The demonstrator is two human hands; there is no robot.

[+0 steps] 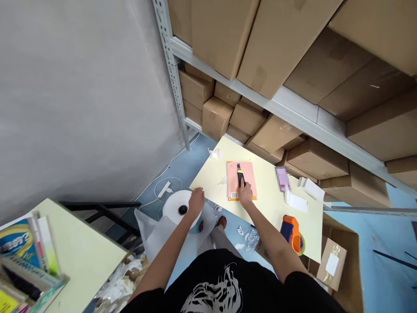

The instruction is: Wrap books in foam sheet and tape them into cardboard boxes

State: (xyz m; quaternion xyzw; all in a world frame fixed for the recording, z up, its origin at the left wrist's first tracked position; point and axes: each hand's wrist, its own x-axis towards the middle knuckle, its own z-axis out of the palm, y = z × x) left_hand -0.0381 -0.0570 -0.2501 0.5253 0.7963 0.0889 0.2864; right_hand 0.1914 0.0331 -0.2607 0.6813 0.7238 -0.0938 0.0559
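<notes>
Shelving: cardboard boxes (pixel 247 117) sit on metal racks (pixel 171 56) above a pale yellow table (pixel 270 195).
Right hand (pixel 246 193): closed around a black-and-yellow box cutter (pixel 240 176), its end touching a pink packet (pixel 249 174) on the table.
Left hand (pixel 196 202): fingers curled, resting on a white foam roll (pixel 174 204) beside the table's corner; grip unclear.
Nearby: orange-and-blue tape dispenser (pixel 291 232), white papers (pixel 296 202).

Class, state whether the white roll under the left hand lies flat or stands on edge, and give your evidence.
Flat: the white roll shows its dark core facing up, beneath the left hand.
</notes>
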